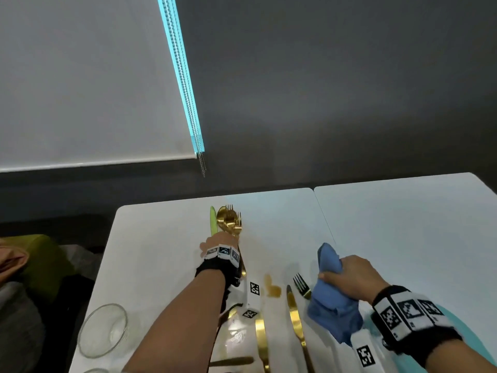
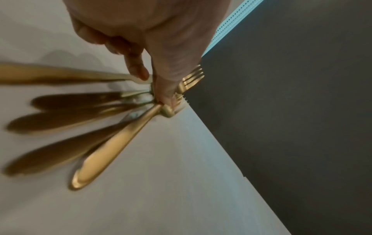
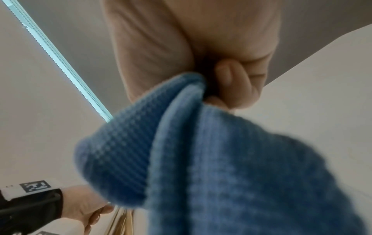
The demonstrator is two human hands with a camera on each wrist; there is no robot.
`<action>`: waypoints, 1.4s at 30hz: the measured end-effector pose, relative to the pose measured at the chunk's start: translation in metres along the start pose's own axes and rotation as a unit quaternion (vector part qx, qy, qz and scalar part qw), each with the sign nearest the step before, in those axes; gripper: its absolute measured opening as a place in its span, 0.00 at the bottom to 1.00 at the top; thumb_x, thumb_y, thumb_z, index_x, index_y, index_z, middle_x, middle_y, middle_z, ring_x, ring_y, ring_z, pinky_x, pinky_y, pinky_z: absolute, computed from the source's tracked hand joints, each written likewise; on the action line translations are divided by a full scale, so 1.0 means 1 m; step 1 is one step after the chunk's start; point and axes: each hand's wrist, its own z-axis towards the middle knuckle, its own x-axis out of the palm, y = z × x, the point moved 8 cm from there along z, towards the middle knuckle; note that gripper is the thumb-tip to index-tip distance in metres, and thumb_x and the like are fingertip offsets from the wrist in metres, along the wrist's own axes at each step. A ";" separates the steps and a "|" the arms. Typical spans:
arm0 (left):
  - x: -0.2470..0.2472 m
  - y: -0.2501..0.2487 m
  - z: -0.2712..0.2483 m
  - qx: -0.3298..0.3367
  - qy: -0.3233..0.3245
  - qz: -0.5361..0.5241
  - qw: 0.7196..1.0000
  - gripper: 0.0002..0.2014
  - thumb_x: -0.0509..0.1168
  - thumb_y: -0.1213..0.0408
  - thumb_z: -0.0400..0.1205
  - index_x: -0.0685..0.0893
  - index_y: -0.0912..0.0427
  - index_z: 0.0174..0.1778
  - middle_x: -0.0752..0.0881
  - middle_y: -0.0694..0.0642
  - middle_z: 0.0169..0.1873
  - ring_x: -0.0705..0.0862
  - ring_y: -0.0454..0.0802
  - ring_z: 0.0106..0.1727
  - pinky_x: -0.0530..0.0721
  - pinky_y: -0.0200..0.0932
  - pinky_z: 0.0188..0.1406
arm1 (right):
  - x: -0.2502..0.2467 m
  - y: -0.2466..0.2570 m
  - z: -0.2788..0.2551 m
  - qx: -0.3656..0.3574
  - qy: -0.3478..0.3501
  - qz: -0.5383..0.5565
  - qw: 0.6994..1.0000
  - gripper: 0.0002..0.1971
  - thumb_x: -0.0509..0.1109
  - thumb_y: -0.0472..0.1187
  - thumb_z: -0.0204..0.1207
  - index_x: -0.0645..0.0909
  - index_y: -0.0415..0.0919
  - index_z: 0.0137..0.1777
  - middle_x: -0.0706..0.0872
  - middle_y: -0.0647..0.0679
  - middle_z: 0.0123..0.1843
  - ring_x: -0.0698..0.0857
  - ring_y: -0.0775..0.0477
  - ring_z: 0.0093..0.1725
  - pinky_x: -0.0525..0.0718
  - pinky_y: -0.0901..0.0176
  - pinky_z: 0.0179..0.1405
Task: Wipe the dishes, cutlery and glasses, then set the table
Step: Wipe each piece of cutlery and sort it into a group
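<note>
Gold knife and fork flat on near table, right hand clutching blue cloth just beside them, left hand farther out, gripping gold cutlery bundle, handles fanned.

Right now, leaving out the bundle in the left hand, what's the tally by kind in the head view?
Blue cloth: 1, in the right hand's grip.
Clear glass dishes: 2, one only a rim at the frame's bottom edge.
Gold fork: 1.
Gold knife: 1.
Gold handles, heads hidden: 2.
Total: 7.
</note>
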 end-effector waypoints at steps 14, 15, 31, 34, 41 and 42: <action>0.011 -0.033 -0.019 0.056 -0.105 0.090 0.989 0.17 0.61 0.51 0.82 0.81 0.57 0.61 0.81 0.58 0.61 0.76 0.56 0.64 0.73 0.49 0.65 | -0.019 -0.052 -0.029 0.051 -0.033 0.106 0.993 0.15 0.70 0.52 0.75 0.80 0.39 0.44 0.86 0.43 0.47 0.84 0.44 0.50 0.80 0.58 0.48; 0.019 -0.042 -0.030 0.082 -0.090 0.102 0.987 0.17 0.59 0.50 0.82 0.81 0.55 0.61 0.82 0.56 0.60 0.78 0.54 0.63 0.73 0.47 0.65 | -0.021 -0.056 -0.032 0.052 -0.036 0.120 0.991 0.15 0.70 0.52 0.75 0.80 0.39 0.44 0.87 0.42 0.48 0.85 0.43 0.51 0.81 0.57 0.50; 0.161 -0.080 -0.163 0.105 0.086 0.077 0.988 0.19 0.53 0.46 0.84 0.84 0.54 0.52 0.87 0.51 0.55 0.81 0.48 0.65 0.40 0.53 0.84 | -0.018 -0.131 -0.084 0.046 -0.028 0.162 0.985 0.14 0.73 0.50 0.73 0.81 0.38 0.38 0.87 0.44 0.41 0.85 0.46 0.43 0.81 0.59 0.40; 0.156 -0.082 -0.176 0.081 0.081 0.055 0.992 0.15 0.52 0.56 0.86 0.82 0.55 0.56 0.84 0.52 0.58 0.80 0.50 0.65 0.49 0.52 0.83 | -0.013 -0.158 -0.091 0.055 -0.029 0.175 0.983 0.15 0.74 0.50 0.72 0.83 0.36 0.40 0.88 0.43 0.40 0.85 0.46 0.41 0.80 0.58 0.39; 0.146 -0.111 -0.195 0.065 0.130 -0.087 0.986 0.12 0.63 0.56 0.83 0.84 0.61 0.41 0.87 0.60 0.58 0.85 0.55 0.59 0.81 0.40 0.51 | -0.005 -0.193 -0.089 0.058 0.000 0.386 0.921 0.18 0.72 0.50 0.74 0.84 0.31 0.43 0.84 0.39 0.34 0.79 0.44 0.32 0.70 0.62 0.27; 0.144 -0.118 -0.198 0.080 0.131 -0.103 0.983 0.13 0.64 0.55 0.82 0.82 0.60 0.37 0.88 0.59 0.55 0.86 0.53 0.57 0.79 0.38 0.48 | -0.004 -0.191 -0.087 0.060 0.005 0.423 0.904 0.19 0.71 0.51 0.74 0.83 0.32 0.44 0.83 0.38 0.35 0.78 0.44 0.33 0.68 0.61 0.27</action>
